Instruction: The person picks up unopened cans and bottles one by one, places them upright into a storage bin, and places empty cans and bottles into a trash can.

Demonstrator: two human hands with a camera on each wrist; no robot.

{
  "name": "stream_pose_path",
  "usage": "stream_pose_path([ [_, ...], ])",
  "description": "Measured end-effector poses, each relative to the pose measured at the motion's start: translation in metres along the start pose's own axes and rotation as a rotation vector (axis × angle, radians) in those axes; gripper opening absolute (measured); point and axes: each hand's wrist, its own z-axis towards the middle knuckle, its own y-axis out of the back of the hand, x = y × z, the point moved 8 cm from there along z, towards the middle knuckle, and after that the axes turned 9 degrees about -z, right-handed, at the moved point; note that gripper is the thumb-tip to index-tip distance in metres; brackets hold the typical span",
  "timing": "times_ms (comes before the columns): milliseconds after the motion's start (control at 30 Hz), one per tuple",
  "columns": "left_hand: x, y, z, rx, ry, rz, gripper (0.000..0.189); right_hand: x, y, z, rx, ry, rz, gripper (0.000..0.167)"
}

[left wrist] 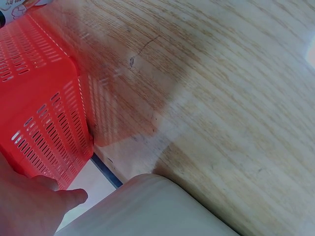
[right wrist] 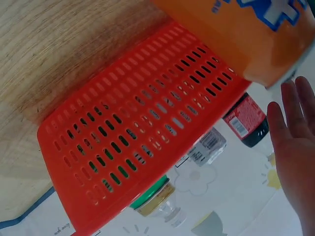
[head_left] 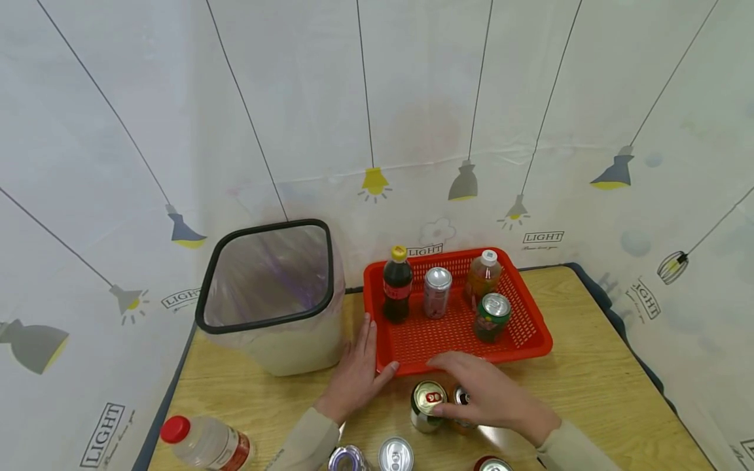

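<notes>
My left hand (head_left: 356,369) lies at the near left corner of the red plastic basket (head_left: 406,363), its fingers straight along the side and thumb at the front rim. In the left wrist view, part of this hand (left wrist: 27,204) shows beside the basket wall. My right hand (head_left: 491,392) is over two cans in front of the basket, fingers extended and thumb near a gold-topped can (head_left: 428,402). An orange can (head_left: 461,397) stands partly hidden beneath that hand. In the right wrist view, the right hand's fingers (right wrist: 295,113) are straight beside the orange can (right wrist: 246,39).
The basket holds a cola bottle (head_left: 398,288), a pinkish can (head_left: 437,294), a green can (head_left: 492,317) and a white-capped bottle (head_left: 484,271). Left of it stands a lined bin (head_left: 300,347). A red-capped bottle (head_left: 206,441) and several cans, including a silver-topped one (head_left: 396,454), are nearer.
</notes>
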Motion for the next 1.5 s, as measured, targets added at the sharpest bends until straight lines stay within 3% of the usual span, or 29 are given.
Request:
stream_pose_path([
  [233,0.0,0.0,0.0,0.018,0.016,0.006,0.091,0.011,-0.017,0.007,0.047,0.095,-0.064,0.071],
  [800,-0.001,0.0,0.0,0.027,0.014,0.024,0.092,0.017,-0.037,0.014,0.186,0.044,-0.126,0.064],
  [1067,0.0,-0.001,0.0,0.022,0.018,0.026,0.091,0.021,-0.04,0.014,0.196,0.119,-0.211,0.07],
  [1300,-0.001,-0.001,0.0,0.03,0.02,0.036,0.092,0.027,-0.038,0.013,0.129,0.199,-0.264,0.072],
  [1500,-0.002,-0.001,0.0,0.037,0.02,0.033,0.093,0.026,-0.043,0.011,0.175,0.169,-0.239,0.07],
])
